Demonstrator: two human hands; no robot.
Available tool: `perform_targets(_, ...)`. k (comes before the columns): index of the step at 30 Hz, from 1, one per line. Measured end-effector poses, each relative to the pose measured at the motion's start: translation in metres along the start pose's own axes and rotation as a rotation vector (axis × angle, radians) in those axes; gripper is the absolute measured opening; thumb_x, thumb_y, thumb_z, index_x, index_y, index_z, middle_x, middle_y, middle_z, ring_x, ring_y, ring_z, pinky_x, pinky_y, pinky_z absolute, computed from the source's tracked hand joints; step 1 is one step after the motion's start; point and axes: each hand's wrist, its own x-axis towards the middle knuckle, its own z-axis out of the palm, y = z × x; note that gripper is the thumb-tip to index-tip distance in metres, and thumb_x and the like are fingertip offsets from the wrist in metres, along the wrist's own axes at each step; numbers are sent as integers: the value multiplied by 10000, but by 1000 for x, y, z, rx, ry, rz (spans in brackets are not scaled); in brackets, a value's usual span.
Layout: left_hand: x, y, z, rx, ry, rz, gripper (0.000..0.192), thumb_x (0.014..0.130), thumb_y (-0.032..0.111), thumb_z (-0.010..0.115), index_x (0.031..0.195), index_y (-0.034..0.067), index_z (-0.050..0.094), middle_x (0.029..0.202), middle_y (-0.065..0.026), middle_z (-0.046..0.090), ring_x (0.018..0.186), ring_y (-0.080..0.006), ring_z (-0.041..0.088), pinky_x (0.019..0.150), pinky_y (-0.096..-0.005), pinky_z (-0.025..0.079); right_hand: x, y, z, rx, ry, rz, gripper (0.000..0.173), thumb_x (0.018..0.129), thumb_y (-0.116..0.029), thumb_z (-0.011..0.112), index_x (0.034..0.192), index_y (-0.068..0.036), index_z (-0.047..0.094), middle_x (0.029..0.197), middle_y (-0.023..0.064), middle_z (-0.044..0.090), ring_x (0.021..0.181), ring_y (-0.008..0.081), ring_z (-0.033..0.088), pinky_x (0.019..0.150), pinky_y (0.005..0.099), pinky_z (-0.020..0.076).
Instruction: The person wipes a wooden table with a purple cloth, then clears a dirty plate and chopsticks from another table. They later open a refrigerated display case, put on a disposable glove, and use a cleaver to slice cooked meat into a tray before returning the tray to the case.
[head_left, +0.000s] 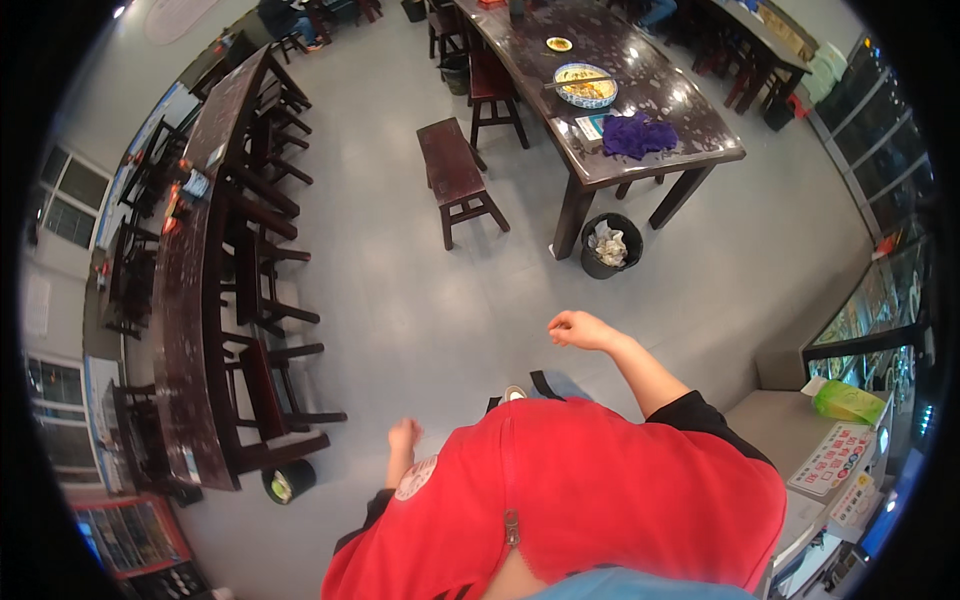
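Note:
My right hand (583, 331) swings out in front of my red vest (600, 487), fingers loosely bent and a little apart, with nothing visible in it. Lower and to the left, my left hand (405, 433) hangs over the grey floor, small and slightly blurred, and it too appears to hold nothing. Neither hand touches furniture. Ahead stands a dark wooden table (540, 52). On its near end lie a crumpled purple cloth (637, 136) and a printed card (590, 127). Behind them sits a patterned bowl (586, 94) with food remains, chopsticks (574, 82) across it. A small dish (559, 44) is farther back.
A black bin (612, 246) with crumpled tissues stands by the near table leg. Left of it is a wooden bench (452, 161). A long table (187, 300) with benches lines the left, another bin (289, 481) at its end. A counter (776, 420) at right holds a green bottle (847, 401).

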Motion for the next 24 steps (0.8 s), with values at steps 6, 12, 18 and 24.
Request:
perform_targets(6, 217, 220, -22, -448, -158, -202, 211, 856, 219, 523, 826, 29, 610, 635, -26, 571, 560, -115, 565, 506, -225, 444, 109, 44, -66, 322, 206, 142, 286, 861, -217, 566, 1022, 17, 592, 834, 102, 679, 729, 148, 651, 672, 283, 510)
perform_targets(12, 397, 361, -5, -150, -298, -203, 219, 868, 223, 514, 856, 24, 603, 746, -48, 632, 664, -125, 618, 580, -229, 459, 271, 91, -123, 399, 171, 378, 243, 855, -211, 565, 983, -9, 609, 772, 86, 684, 643, 147, 648, 576, 295, 501)
perform_targets(18, 539, 458, -13, -165, -394, -251, 275, 902, 304, 521, 846, 39, 574, 788, -61, 625, 728, -167, 635, 649, -257, 487, 452, 70, -178, 628, 236, 380, 242, 873, -155, 531, 1032, 17, 594, 791, 108, 683, 615, 157, 645, 567, 274, 513)
perform_targets(24, 714, 540, 9, -359, -319, -242, 345, 914, 329, 529, 1039, 7, 532, 858, -93, 624, 773, -182, 635, 674, -271, 505, 638, 69, -195, 787, 178, 429, 210, 894, -231, 529, 1025, -92, 615, 838, 52, 686, 664, 120, 634, 533, 261, 468)
